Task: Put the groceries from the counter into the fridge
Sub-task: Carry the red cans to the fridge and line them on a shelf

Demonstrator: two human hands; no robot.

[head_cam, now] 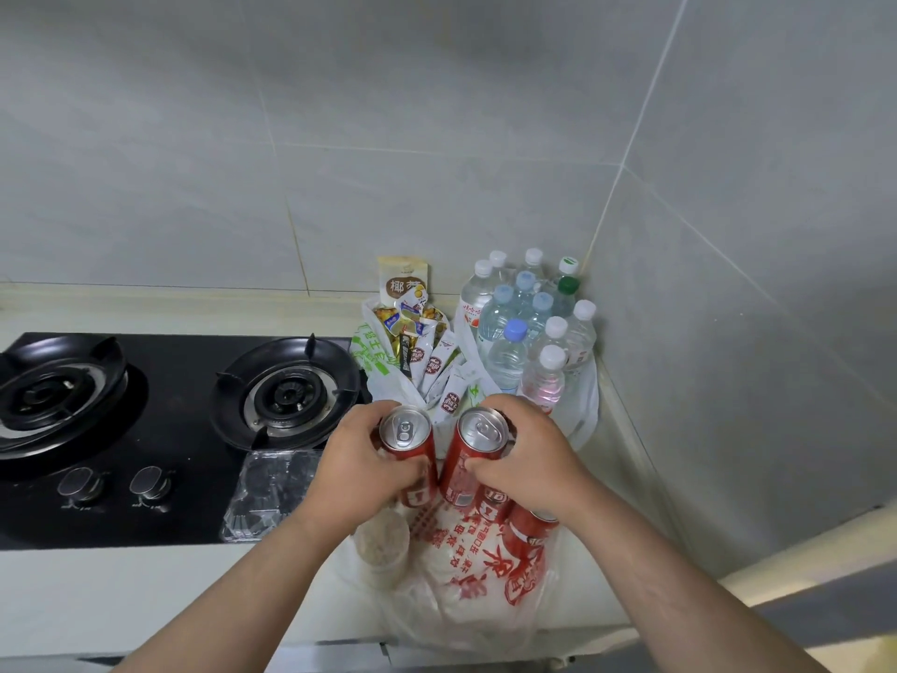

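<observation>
My left hand (361, 466) grips a red soda can (406, 437) upright, its silver top facing me. My right hand (526, 459) grips a second red soda can (473, 451) right beside it. Both cans hang just above a white plastic bag with red print (480, 575) on the counter. More red cans (531, 529) lie inside that bag under my right wrist. Behind them stands a bag of snack sachets (427, 352), and several water bottles (529, 323) fill the corner.
A black gas hob (160, 420) with two burners and two knobs takes up the counter's left side. A clear plastic tray (272, 493) lies on its right edge. A pale cup (381, 551) sits in the bag. Tiled walls close the corner.
</observation>
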